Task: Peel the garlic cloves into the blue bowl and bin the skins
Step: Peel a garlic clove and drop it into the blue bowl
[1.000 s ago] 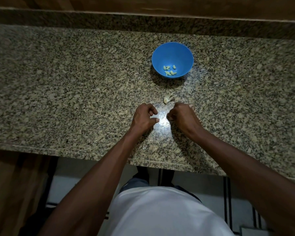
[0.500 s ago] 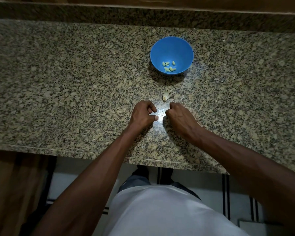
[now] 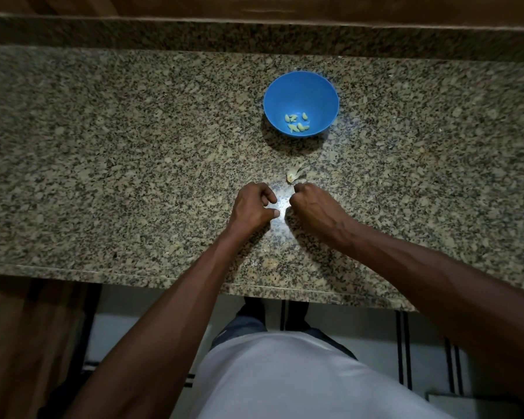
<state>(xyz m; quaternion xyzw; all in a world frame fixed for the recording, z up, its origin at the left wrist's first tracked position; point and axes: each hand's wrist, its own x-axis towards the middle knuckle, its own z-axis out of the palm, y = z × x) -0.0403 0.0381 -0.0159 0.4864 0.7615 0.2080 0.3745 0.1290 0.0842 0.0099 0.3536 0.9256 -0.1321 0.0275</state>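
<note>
This is a home kitchen, dimly lit. A speckled granite worktop [image 3: 103,164] with a raised granite backsplash [image 3: 164,33] and wood panelling [image 3: 133,4] beyond it runs under each grip, and pale floor tiles [image 3: 375,337] with dark stripes show below its front edge. Just beyond the right grip [image 3: 310,207] lie garlic skins [image 3: 295,173], and farther on a blue bowl [image 3: 315,92] holds peeled cloves [image 3: 297,122].

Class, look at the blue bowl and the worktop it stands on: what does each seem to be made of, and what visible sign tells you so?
Blue bowl: probably plastic, going by its even, saturated colour, thin rim and smooth, slightly matt wall.
Worktop: looks like polished granite, speckled beige, grey and black, with a bright glare spot between the hands; an imitation cannot be ruled out.
</note>
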